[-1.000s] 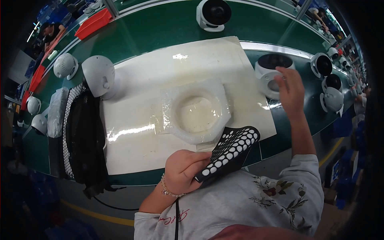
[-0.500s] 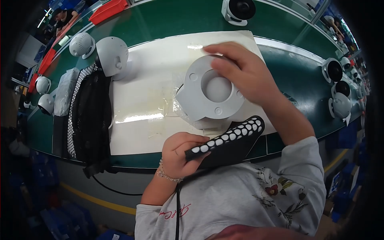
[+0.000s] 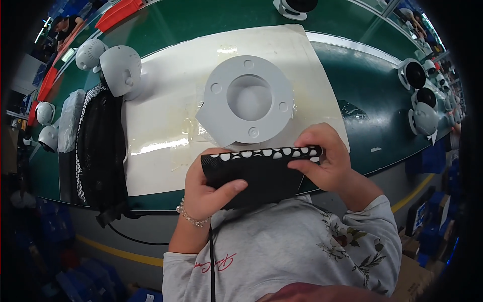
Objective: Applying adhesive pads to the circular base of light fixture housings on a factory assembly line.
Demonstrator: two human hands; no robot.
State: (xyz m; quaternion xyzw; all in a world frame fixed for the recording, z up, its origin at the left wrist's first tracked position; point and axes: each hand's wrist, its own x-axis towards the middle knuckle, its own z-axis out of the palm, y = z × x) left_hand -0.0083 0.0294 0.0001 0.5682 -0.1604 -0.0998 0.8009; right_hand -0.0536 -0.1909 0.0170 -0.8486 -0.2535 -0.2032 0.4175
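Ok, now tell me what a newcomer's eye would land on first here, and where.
Probably the pale grey, plastic-looking round base with a wide central hole, mid-picture over the cream-coloured mat. Next, the black sheet with white round dots along its edge, held in front of the body between left hand and right hand. Then the long black mesh bundle at the left.

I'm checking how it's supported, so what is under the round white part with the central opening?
Beneath the white part, clear film peeks out at its left edge, with the pale sheet around. Whatever directly supports it is covered by the part and cannot be seen.
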